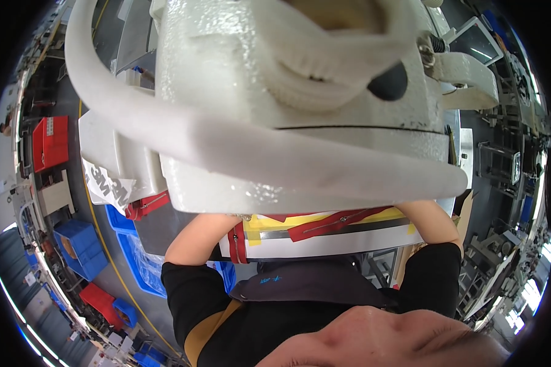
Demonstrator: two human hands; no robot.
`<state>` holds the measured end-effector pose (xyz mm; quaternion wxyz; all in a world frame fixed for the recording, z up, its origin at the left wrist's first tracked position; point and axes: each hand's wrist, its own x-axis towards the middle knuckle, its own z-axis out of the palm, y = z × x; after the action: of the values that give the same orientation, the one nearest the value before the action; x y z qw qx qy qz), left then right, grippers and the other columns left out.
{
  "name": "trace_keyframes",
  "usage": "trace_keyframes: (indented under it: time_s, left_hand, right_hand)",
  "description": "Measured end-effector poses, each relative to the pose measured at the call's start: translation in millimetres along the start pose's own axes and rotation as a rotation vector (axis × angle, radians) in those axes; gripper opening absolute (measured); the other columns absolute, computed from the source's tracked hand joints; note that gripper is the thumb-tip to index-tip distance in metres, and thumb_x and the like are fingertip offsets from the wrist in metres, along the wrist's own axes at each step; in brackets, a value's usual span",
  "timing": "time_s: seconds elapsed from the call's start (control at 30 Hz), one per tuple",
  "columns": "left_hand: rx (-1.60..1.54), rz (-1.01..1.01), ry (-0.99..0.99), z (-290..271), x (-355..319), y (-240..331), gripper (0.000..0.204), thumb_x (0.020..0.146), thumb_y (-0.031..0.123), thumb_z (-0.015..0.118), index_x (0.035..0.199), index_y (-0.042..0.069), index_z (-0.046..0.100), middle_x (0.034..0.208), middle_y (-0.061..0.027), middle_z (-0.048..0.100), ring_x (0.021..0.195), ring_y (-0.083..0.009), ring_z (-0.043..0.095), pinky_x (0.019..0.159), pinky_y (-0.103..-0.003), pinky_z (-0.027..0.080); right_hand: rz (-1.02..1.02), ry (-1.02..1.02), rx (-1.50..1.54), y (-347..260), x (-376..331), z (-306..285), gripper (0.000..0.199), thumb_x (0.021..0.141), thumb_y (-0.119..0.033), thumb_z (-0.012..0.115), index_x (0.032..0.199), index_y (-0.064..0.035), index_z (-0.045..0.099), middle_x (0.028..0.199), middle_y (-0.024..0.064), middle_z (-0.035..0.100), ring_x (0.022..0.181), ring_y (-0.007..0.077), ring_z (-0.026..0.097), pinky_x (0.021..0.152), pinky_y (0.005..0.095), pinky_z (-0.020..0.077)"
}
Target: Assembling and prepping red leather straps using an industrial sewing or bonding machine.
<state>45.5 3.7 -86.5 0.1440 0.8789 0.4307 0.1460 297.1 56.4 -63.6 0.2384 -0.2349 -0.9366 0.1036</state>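
Observation:
Both my hands are hidden behind a large glossy white machine head, so their fingers and anything in them do not show. My left forearm goes under its front edge at the left, and my right forearm does the same at the right. Between them, red zipper strips lie over a white work surface marked with yellow strips. One red zipper slants across the middle; another red zipper hangs over the near edge beside my left forearm.
A thick white curved tube crosses in front of the machine head. More red zipper strips lie at its left. Blue plastic bins stand below on the left. Farther left are a blue crate and a red bin beyond a yellow floor line.

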Motion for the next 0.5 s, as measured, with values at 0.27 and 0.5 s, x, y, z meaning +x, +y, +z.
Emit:
trace_keyframes:
  time_s: [0.27, 0.5]
  left_hand:
    - [-0.007, 0.014, 0.000, 3, 8, -7, 0.027, 0.085, 0.024, 0.063, 0.107, 0.009, 0.066, 0.108, -0.0123, 0.064, 0.101, -0.0274, 0.061, 0.091, -0.041, 0.045]
    - [0.096, 0.102, 0.080, -3, 16, -4, 0.019, 0.086, 0.018, 0.061, 0.104, 0.012, 0.067, 0.093, -0.0076, 0.066, 0.086, -0.0259, 0.063, 0.082, -0.040, 0.047]
  right_hand:
    - [0.156, -0.042, -0.029, -10, -1, -5, 0.033, 0.072, -0.006, 0.063, 0.105, -0.0037, 0.064, 0.105, 0.0111, 0.062, 0.093, 0.0265, 0.059, 0.079, 0.0351, 0.0475]
    - [0.097, -0.135, -0.083, -12, -5, -8, 0.036, 0.069, -0.006, 0.064, 0.106, -0.0067, 0.063, 0.100, 0.0078, 0.061, 0.093, 0.0255, 0.058, 0.075, 0.0364, 0.0492]
